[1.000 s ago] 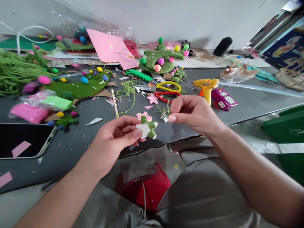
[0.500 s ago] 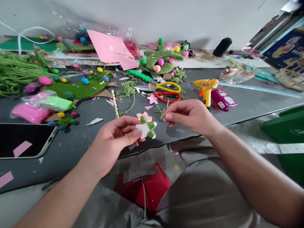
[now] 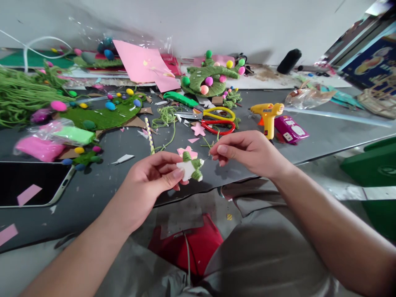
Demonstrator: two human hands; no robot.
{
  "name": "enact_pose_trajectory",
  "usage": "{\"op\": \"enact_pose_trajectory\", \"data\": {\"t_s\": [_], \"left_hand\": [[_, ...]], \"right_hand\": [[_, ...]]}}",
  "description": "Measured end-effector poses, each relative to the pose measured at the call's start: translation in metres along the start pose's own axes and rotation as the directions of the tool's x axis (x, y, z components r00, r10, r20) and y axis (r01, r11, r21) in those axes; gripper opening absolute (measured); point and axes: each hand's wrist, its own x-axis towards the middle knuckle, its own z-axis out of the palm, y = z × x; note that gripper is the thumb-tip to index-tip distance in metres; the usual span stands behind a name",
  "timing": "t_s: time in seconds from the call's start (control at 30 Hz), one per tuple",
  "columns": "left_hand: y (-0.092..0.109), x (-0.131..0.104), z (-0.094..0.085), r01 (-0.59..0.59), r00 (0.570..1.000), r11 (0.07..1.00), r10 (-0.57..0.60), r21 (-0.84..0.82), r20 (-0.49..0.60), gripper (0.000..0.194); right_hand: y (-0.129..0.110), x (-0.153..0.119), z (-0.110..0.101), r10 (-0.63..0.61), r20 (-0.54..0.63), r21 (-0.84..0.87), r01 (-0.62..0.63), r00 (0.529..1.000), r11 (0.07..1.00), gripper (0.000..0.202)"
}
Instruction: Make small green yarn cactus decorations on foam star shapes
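The bench (image 3: 328, 133) was dark grey, littered with paper scraps and yarn offcuts. A pale wall (image 3: 192, 24) stood behind it.

The left grip (image 3: 151, 177) was closed on a white star piece (image 3: 185, 170), pinched between thumb and fingers above the near edge; green yarn was wound round some of its points. A pink star shape (image 3: 192, 151) showed directly behind; whether that was also held could not be told. The right grip (image 3: 247, 152) was pinched shut, just right of the piece and apart from it; whether it had hold of anything fine could not be determined.

Beyond the hands were scissors (image 3: 219, 119) with yellow and red handles, a green cutter (image 3: 181, 99) and a loose pink star (image 3: 198, 129). To the right were a yellow glue gun (image 3: 268, 116) and a purple packet (image 3: 291, 128); at the left edge, a phone (image 3: 31, 183) bore a pink scrap (image 3: 29, 194).

Green containers (image 3: 379, 165) stood right of the bench, and a red item (image 3: 192, 243) was below.
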Motion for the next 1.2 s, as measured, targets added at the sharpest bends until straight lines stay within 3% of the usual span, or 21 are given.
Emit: {"op": "enact_pose_trajectory", "data": {"t_s": [0.13, 0.33, 0.5, 0.63, 0.77, 0.87, 1.0, 1.2], "left_hand": [[-0.0001, 0.0001, -0.0002, -0.004, 1.000, 1.000, 0.004, 0.000, 0.012, 0.018], [-0.0015, 0.0005, -0.0012, -0.003, 1.000, 1.000, 0.003, -0.002, 0.019, 0.019], [-0.0017, 0.0008, -0.0009, -0.002, 1.000, 1.000, 0.002, -0.007, 0.009, 0.020], [-0.0015, 0.0010, -0.0014, 0.003, 1.000, 1.000, -0.003, -0.004, 0.017, 0.018], [-0.0020, -0.0001, -0.0021, -0.003, 0.999, 1.000, 0.003, -0.004, 0.040, 0.018], [-0.0026, -0.0006, -0.0026, -0.006, 0.999, 1.000, 0.006, 0.002, 0.041, 0.017], [-0.0036, 0.0004, -0.0032, -0.009, 0.999, 1.000, 0.009, 0.018, 0.044, 0.017], [-0.0043, 0.0009, -0.0038, -0.009, 0.999, 1.000, 0.008, 0.011, 0.032, 0.018]], "right_hand": [[0.0010, -0.0002, 0.0010, -0.008, -0.018, 0.006, 0.009, 1.000, 1.000, 0.026], [0.0029, -0.0007, -0.0010, -0.060, -0.148, 0.031, 0.065, 0.987, 0.997, 0.036], [-0.0020, -0.0012, -0.0040, -0.042, -0.097, 0.013, 0.044, 0.994, 0.999, 0.019], [-0.0049, -0.0030, -0.0056, -0.012, -0.003, -0.007, 0.012, 1.000, 1.000, 0.020], [-0.0014, -0.0034, -0.0048, -0.036, -0.097, 0.006, 0.037, 0.995, 0.999, 0.017], [0.0017, -0.0025, -0.0044, -0.080, -0.161, 0.024, 0.084, 0.984, 0.996, 0.025], [0.0000, -0.0012, -0.0047, -0.102, -0.171, 0.028, 0.108, 0.980, 0.994, 0.032], [-0.0034, 0.0009, -0.0041, -0.065, -0.140, 0.001, 0.066, 0.988, 0.998, 0.023]]}}
